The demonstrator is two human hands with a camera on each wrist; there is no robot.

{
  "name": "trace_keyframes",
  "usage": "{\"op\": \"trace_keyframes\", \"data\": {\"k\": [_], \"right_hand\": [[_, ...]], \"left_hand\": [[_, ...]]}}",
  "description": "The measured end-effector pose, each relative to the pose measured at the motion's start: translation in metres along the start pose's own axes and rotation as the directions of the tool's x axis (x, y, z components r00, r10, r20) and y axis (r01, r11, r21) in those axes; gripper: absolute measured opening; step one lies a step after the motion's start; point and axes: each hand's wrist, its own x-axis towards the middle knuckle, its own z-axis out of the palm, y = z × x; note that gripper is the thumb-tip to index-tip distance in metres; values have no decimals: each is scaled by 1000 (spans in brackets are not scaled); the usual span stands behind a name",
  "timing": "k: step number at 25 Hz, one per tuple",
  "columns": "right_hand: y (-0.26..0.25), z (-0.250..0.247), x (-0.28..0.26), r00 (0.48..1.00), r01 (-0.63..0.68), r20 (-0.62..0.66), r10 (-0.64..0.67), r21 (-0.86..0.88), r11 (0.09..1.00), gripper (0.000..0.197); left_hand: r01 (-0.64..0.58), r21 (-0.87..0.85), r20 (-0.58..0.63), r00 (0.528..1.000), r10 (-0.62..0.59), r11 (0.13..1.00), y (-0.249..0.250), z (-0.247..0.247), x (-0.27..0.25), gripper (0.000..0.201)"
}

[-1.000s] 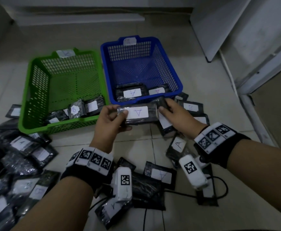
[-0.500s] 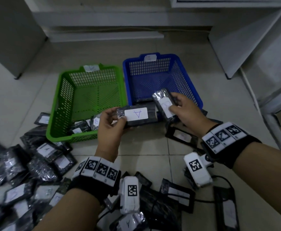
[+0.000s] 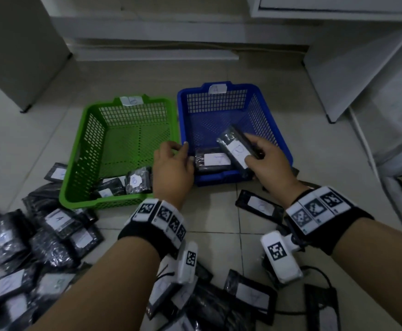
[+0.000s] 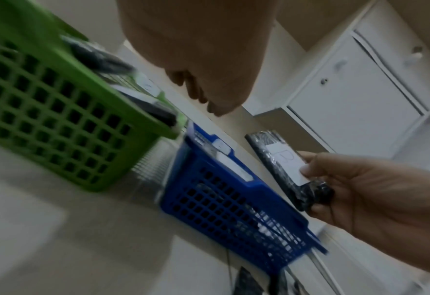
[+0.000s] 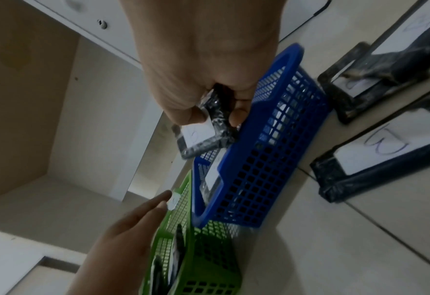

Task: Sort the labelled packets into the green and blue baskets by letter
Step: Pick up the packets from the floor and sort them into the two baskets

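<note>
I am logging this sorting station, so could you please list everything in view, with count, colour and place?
green basket: one, green, on the floor at left, tagged B.
blue basket: one, blue, right of the green one, tagged A.
packets in green basket: a few, black, near end.
packet labelled A: one, black, lying in the blue basket.
held packet: one, black, label looks like B, above the blue basket.
loose packets: many, black, on the floor.
cabinets: white, behind.
left hand: empty, between the baskets.
right hand: grips the held packet.
</note>
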Motion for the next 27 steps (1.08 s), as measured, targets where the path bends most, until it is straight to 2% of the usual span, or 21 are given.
{"op": "trace_keyframes", "data": {"k": [1, 3, 5, 6, 8, 10, 12, 15, 18, 19, 21, 23, 24, 25, 26, 27], "right_hand": [[-3, 8, 2, 1000, 16, 23, -15, -18, 1000, 43], [-14, 34, 8, 995, 44, 92, -39, -49, 998, 33], [-31, 65, 15, 975, 85, 212, -70, -60, 995, 26], [-40, 81, 18, 957, 107, 277, -88, -52, 993, 24], [-58, 117, 18, 911, 154, 394, -122, -49, 987, 25], [-64, 147, 15, 882, 211, 451, -137, -117, 971, 27], [-65, 172, 12, 878, 270, 457, -139, -236, 934, 27], [-68, 199, 14, 893, 290, 434, -116, -360, 887, 26], [-74, 214, 14, 865, 342, 492, -97, -436, 832, 28], [-77, 214, 9, 864, 384, 485, -134, -463, 799, 31], [-80, 211, -15, 852, 496, 404, -333, -417, 762, 31], [-72, 208, -52, 788, 594, 357, -501, -231, 770, 18], [-65, 205, -72, 771, 588, 404, -492, -156, 794, 14], [-55, 202, -91, 757, 538, 506, -413, -124, 834, 12], [-45, 200, -106, 715, 474, 640, -280, -150, 868, 10], [-35, 198, -116, 632, 465, 765, -124, -246, 851, 14]], "left_hand": [[8, 0, -103, 995, -8, 1000, -12, -9, -9, 34], [115, -10, -280, 953, -113, 993, -50, -29, -33, 25], [222, 64, -375, 909, -183, 973, -88, -45, -59, 22], [251, 121, -384, 904, -188, 960, -102, -51, -70, 23], [251, 173, -337, 924, -182, 952, -128, -63, -87, 27], [210, 81, -271, 945, -181, 974, -145, -73, -96, 26], [155, -19, -173, 973, -155, 988, -155, -84, -104, 29], [70, -91, -68, 995, -76, 993, -166, -102, -115, 39], [73, -169, -111, 990, -93, 983, -180, -115, -129, 30], [94, -164, -132, 984, -116, 982, -186, -117, -134, 28], [151, -88, -130, 978, -162, 985, -197, -120, -149, 22], [211, -48, -48, 976, -213, 976, -205, -119, -170, 14], [222, -31, 16, 975, -222, 974, -207, -116, -179, 22], [215, 12, 92, 972, -215, 977, -208, -113, -190, 34], [189, 85, 165, 966, -200, 978, -209, -110, -198, 45], [143, 164, 225, 958, -178, 976, -207, -107, -205, 53]]}}
